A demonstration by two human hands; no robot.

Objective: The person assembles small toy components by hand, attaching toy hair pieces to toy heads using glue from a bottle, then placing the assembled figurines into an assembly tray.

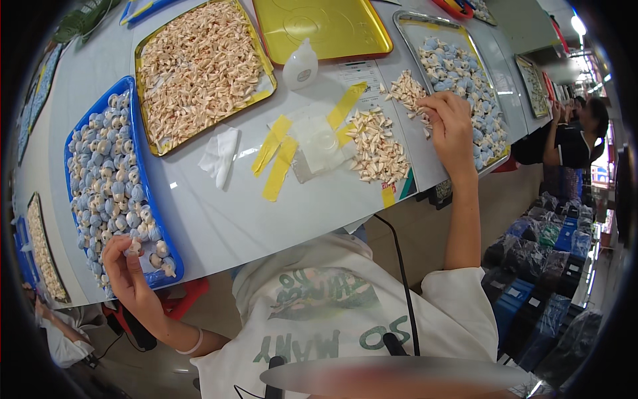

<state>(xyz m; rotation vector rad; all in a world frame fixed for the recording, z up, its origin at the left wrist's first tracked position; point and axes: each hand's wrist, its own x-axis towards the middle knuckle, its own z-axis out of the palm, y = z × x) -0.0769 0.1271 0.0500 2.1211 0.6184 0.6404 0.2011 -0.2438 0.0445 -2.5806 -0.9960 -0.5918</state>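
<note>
Over the near end of a blue tray (147, 169), my left hand (131, 276) pinches a small cream-and-blue figurine head (135, 247) between thumb and fingers. Many similar round figurine pieces (109, 176) fill that tray. At the right, my right hand (453, 130) has its fingers curled together above a loose pile of small pointed cream pieces (407, 92); whatever sits between the fingertips is too small to make out. A larger pile of the same cream pieces (377, 149) lies just left of it. Beyond that hand is a metal tray (401, 30) of blue-and-cream pieces (458, 73).
A gold tray (271, 74) heaped with cream pieces stands at the back left, beside another gold tray (319, 26). A white squeeze bottle (301, 65), a crumpled tissue (219, 156), yellow tape strips (280, 169) and a clear flat dish (325, 141) occupy the middle. Another person (575, 139) is at far right.
</note>
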